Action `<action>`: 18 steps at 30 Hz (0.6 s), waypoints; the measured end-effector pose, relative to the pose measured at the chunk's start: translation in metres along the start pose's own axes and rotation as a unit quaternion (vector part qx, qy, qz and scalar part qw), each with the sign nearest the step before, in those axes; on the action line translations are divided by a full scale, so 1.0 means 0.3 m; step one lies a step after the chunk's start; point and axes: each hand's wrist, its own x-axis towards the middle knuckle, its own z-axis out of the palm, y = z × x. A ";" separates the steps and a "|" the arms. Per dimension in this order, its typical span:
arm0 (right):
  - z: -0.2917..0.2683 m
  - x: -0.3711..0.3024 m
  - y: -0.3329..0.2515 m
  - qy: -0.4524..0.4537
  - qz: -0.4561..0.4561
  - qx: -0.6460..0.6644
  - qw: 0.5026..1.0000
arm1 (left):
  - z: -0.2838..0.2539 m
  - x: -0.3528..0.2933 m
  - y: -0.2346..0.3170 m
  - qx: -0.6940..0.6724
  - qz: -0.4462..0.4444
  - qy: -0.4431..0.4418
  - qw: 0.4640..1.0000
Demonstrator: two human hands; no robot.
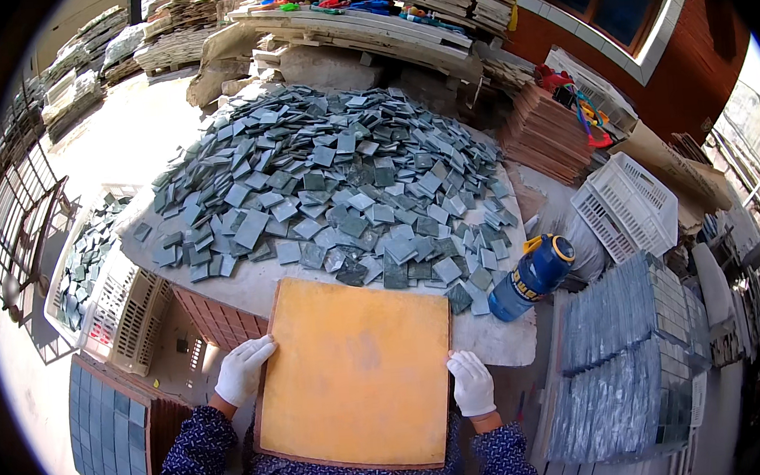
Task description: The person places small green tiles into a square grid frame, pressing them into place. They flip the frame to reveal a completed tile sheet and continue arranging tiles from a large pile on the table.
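Observation:
A flat square board [356, 391], yellow-orange with a reddish-brown edge, lies in front of my body. Its far edge rests at or over the near edge of the table [513, 343]. My left hand [245, 371], in a white glove, grips the board's left edge near the far corner. On the opposite edge, my right hand [472, 384], gloved too, closes round the side with its fingertips at the rim. Beyond the board a large heap of small grey-green square stone tiles [329, 152] covers much of the table.
A blue bottle [530, 277] stands at the table's right. White crates [141, 314] and a tile-covered stack [108, 437] are at left. To the right are wrapped tile stacks [609, 362], an upturned white crate [632, 204] and reddish-brown boards [546, 135].

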 end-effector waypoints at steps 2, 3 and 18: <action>-0.001 0.081 -0.011 0.019 0.046 0.062 0.997 | -0.011 0.038 -0.004 -0.135 -0.107 -0.001 0.985; 0.003 0.138 -0.018 0.028 0.070 0.094 0.993 | 0.011 0.068 0.009 -0.220 -0.133 0.028 0.966; 0.174 0.392 0.024 -0.080 0.154 0.040 0.984 | 0.058 0.099 0.106 -0.305 -0.248 0.131 0.910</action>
